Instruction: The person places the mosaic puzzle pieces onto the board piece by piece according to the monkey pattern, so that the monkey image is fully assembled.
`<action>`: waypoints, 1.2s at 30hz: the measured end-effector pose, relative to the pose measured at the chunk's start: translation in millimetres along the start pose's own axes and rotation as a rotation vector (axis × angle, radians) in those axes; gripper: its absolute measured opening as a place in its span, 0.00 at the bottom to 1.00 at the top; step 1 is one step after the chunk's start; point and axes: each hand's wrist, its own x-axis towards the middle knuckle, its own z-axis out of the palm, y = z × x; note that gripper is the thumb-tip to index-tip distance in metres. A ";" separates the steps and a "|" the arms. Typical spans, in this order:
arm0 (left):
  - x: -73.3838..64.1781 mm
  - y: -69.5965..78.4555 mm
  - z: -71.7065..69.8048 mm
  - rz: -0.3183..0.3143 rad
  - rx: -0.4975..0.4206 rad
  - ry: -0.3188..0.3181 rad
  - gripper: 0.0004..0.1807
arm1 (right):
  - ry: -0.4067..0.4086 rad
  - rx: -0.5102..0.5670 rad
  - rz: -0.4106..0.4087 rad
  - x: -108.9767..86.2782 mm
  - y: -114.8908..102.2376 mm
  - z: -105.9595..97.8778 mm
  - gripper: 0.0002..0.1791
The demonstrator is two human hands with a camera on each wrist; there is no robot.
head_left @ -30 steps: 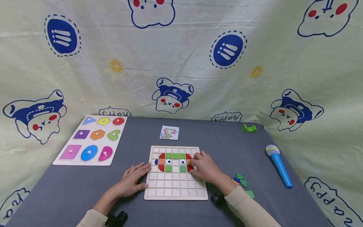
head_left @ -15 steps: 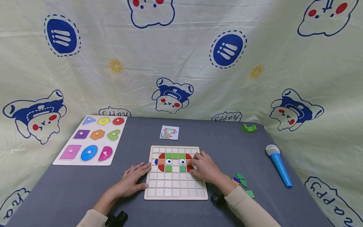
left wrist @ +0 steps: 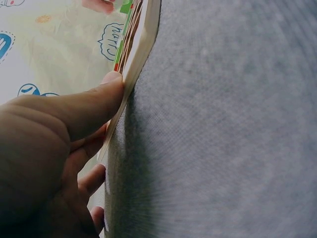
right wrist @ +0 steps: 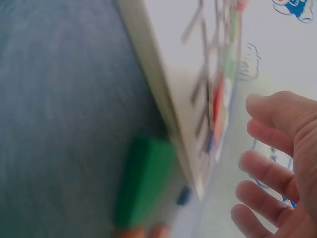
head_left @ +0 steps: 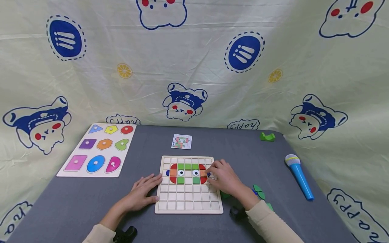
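A pale wooden grid board (head_left: 188, 205) lies on the table, bearing red, green and orange pieces and two eye tiles (head_left: 196, 172). Blue half-round pieces sit at both sides of this pattern, the left blue piece (head_left: 167, 173) in full sight and the right blue piece (head_left: 208, 174) partly under the fingers. My left hand (head_left: 142, 191) rests against the board's left edge, fingers fairly straight, thumb touching the rim in the left wrist view. Above the board's right side hovers my right hand (head_left: 227, 179). Its fingers are loosely bent in the right wrist view, with nothing between them.
Green pieces (head_left: 260, 195) lie right of the board, partly behind the right forearm. A picture card (head_left: 181, 141) lies beyond the board. Left stands a shape puzzle (head_left: 104, 153); right are a toy microphone (head_left: 301, 179) and a green curved block (head_left: 267, 137).
My right hand has shifted slightly right, off the orange and red pieces, uncovering the blue piece at the pattern's right end. The left hand stays in place.
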 end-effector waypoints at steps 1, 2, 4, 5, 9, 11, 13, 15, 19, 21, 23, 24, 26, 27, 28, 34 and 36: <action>0.1 0.1 0.0 -0.001 0.000 0.000 0.36 | 0.012 0.000 0.001 -1.3 2.1 -2.8 0.12; 0.1 0.3 0.0 -0.003 0.000 0.000 0.36 | 0.025 0.001 0.004 -2.9 4.6 -5.3 0.12; 0.4 0.3 0.2 -0.007 0.002 -0.001 0.36 | 0.047 -0.004 0.005 -6.8 9.7 -10.1 0.12; 0.5 0.2 0.2 -0.007 0.001 -0.002 0.36 | 0.056 -0.007 0.003 -9.2 12.2 -12.2 0.12; 0.5 0.1 0.3 -0.005 0.004 -0.004 0.36 | 0.064 -0.006 0.010 -20.5 21.2 -19.4 0.13; 0.3 0.2 0.3 -0.004 0.005 -0.002 0.36 | 0.050 -0.009 0.006 -26.7 24.6 -21.9 0.13; 0.1 0.3 0.3 -0.002 0.006 0.000 0.36 | 0.022 -0.008 -0.004 -33.2 27.8 -23.3 0.13; -0.1 0.5 0.3 -0.001 0.007 0.002 0.36 | -0.007 -0.004 -0.026 -39.5 30.4 -23.8 0.12; -0.1 0.7 0.3 -0.003 0.004 0.001 0.36 | -0.062 0.025 -0.079 -50.8 35.7 -22.8 0.13; 0.1 0.5 0.5 -0.006 0.006 0.001 0.36 | -0.080 0.041 -0.110 -54.9 37.7 -22.2 0.13; 0.3 0.2 0.7 -0.010 0.009 0.003 0.36 | -0.091 0.048 -0.128 -58.2 39.4 -21.3 0.14; 0.4 0.1 0.9 -0.009 0.010 0.004 0.36 | -0.095 0.049 -0.133 -59.5 39.8 -20.8 0.13; 0.5 -0.1 1.1 -0.006 0.012 0.006 0.36 | -0.105 0.044 -0.120 -62.1 39.4 -19.6 0.12; 0.5 0.0 1.1 -0.004 0.012 0.006 0.36 | -0.106 0.035 -0.111 -63.2 39.0 -18.7 0.12; 0.5 0.1 1.1 -0.003 0.012 0.006 0.36 | -0.108 0.024 -0.096 -64.1 38.0 -17.9 0.13; 0.7 -0.1 1.4 -0.005 0.016 0.006 0.36 | -0.094 -0.037 -0.037 -68.0 32.4 -13.2 0.17; 0.7 -0.4 1.7 -0.004 0.012 0.005 0.36 | -0.083 -0.043 -0.030 -68.6 31.5 -12.2 0.18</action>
